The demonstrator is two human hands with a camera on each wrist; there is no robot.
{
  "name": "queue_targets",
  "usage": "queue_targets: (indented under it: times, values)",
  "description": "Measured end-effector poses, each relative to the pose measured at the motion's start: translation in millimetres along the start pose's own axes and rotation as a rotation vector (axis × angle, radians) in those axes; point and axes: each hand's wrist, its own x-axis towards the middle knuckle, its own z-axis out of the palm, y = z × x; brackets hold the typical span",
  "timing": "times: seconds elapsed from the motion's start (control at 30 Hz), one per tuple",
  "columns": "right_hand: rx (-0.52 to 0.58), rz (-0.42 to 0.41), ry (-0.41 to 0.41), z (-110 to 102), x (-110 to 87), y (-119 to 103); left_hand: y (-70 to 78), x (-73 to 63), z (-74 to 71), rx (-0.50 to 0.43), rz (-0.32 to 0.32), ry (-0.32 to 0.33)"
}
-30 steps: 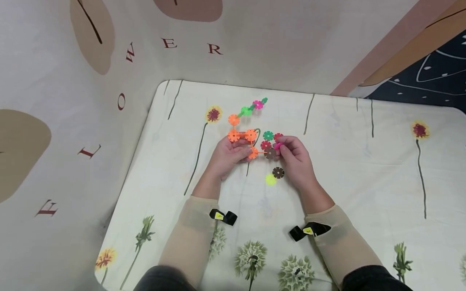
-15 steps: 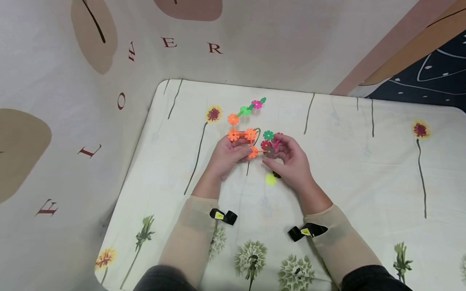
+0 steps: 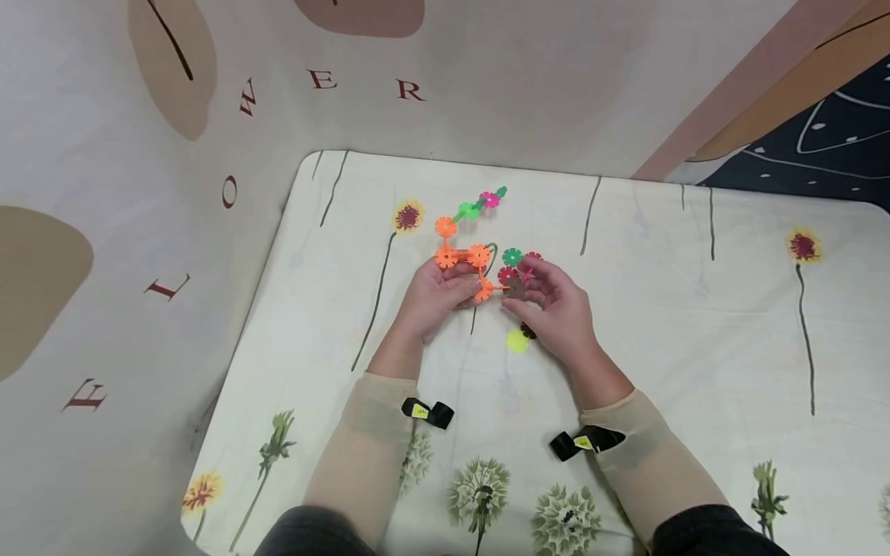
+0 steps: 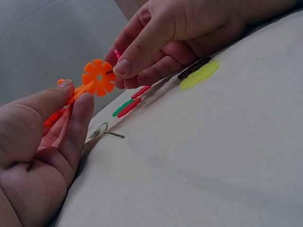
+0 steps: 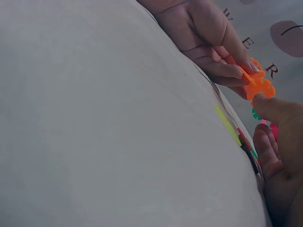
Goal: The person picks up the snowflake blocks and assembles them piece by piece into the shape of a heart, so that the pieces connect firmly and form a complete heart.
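Note:
A chain of interlocking flower-shaped plastic discs runs away from my hands in the head view, with orange discs near and green and pink ones at the far end. My left hand pinches an orange disc of this chain between thumb and fingers. At the near right end, a brown disc joins the orange one. My right hand pinches the brown disc, its thumb at the edge. A pink disc shows beside the right fingers, partly hidden; whether it is joined to the brown one I cannot tell.
Loose discs lie on the flower-printed tablecloth: a green one, red ones and a yellow one. A dark brown disc is partly covered by the right hand. A printed curtain hangs behind the table.
My right hand has shifted from pinching the pink disc to the brown disc, its thumb moving left and down. The pink disc now appears edge-on. My left hand stays in place.

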Motion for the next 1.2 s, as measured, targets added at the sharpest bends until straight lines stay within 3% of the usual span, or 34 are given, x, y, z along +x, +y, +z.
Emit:
queue_targets:
  times: [0.33, 0.83, 1.03, 1.2]
  values:
    - [-0.033, -0.033, 0.007, -1.5, -0.4, -1.0, 1.3, -0.7, 0.3, 0.016, -0.003, -0.002]
    - [0.028, -0.04, -0.019, -0.9, -1.8, 0.1, -0.9, -1.2, -0.7, 0.067, 0.015, -0.038]
    - [-0.077, -0.031, -0.061, -1.0, -3.7, -1.6, -1.3, -2.4, -3.5, 0.062, 0.066, -0.119]
    - [-0.143, -0.092, -0.046, -0.8, -3.3, 0.4, -1.0, -1.7, -0.6, 0.156, 0.049, -0.075]
